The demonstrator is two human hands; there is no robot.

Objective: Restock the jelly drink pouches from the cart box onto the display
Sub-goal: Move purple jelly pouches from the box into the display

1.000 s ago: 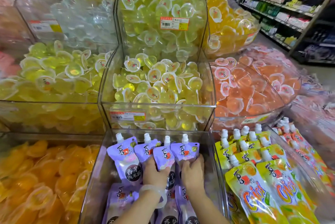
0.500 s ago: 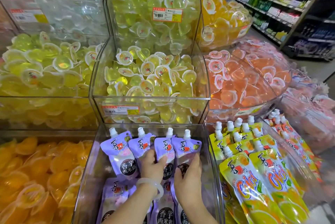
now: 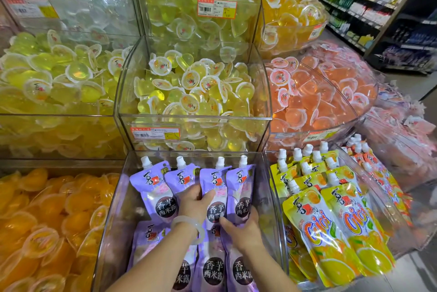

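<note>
- Step in hand, as judged: seating and straightening the purple jelly drink pouches (image 3: 214, 194) in the back row of the clear display bin (image 3: 118, 209), at 6 o'clock in the view.
- Left hand (image 3: 196, 202): fingers curled over the upper body of one back-row pouch, thumb against its face; it grips that pouch. A pale bracelet (image 3: 189, 228) sits on the wrist.
- Right hand (image 3: 241, 225): fingers wrap the lower edge of the rightmost back-row pouch; it holds that pouch.
- Four pouches stand upright, caps up, touching side by side; a front row lies just below them.
- Next move, as judged: release both pouches without tipping the row, then fetch more stock.
- Yellow pouches (image 3: 331, 220) fill the bin at 3 o'clock; jelly cups (image 3: 189, 88) fill the bins at 12 o'clock.
- Hidden: the cart box is out of view. The front-row pouches are cut off by the lower edge. The fingertips of both hands are partly hidden behind pouches.
</note>
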